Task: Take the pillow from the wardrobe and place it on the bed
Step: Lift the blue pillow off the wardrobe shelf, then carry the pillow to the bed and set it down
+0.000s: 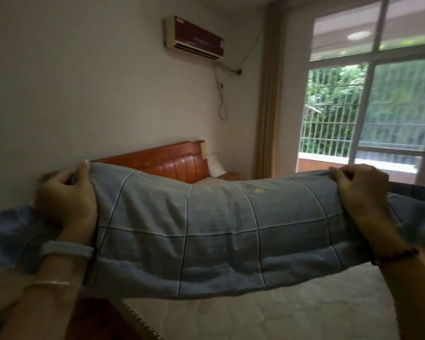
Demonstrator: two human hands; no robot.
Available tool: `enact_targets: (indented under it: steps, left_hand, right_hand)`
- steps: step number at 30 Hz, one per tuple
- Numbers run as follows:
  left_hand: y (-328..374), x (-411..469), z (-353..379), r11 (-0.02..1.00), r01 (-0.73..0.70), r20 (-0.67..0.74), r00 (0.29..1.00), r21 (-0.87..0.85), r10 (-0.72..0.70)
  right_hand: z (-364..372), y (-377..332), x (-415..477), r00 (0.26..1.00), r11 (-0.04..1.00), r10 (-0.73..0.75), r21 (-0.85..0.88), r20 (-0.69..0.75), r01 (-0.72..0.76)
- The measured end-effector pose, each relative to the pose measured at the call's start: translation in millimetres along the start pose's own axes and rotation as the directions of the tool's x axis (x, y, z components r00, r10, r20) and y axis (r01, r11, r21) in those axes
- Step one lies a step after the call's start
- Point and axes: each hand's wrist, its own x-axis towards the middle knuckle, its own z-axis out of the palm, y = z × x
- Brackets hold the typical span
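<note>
A long blue-grey pillow (206,231) with a pale grid pattern hangs across the middle of the view, held up in the air. My left hand (66,200) grips its left end and my right hand (363,192) grips its right end. Below and beyond it lies the bed (292,312) with a bare white quilted mattress. Its orange wooden headboard (167,163) stands against the far wall. The pillow hides much of the mattress. The wardrobe is out of view.
An air conditioner (194,38) hangs high on the wall. A wooden bedside table (230,176) with a white object on it stands right of the headboard. A beige curtain (270,94) and a large barred window (368,106) fill the right side.
</note>
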Motion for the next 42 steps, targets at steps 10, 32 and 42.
enact_targets:
  steps: [10,32,42]
  left_hand:
    - [84.3,-102.3,118.0,0.948,0.107,0.324,0.946,-0.300,-0.004]
    - [298.0,-359.6,113.9,0.931,0.103,0.437,0.897,-0.350,0.065]
    - [385.2,-455.1,123.4,0.925,0.115,0.466,0.881,-0.362,0.073]
  right_hand:
    - [-158.3,94.8,-21.5,0.968,0.941,0.156,-0.268,-0.196,-0.206]
    - [-385.4,318.1,-43.6,0.944,0.858,0.213,-0.414,-0.252,-0.304]
    - [-469.8,413.8,-42.7,0.938,0.849,0.212,-0.424,-0.273,-0.315]
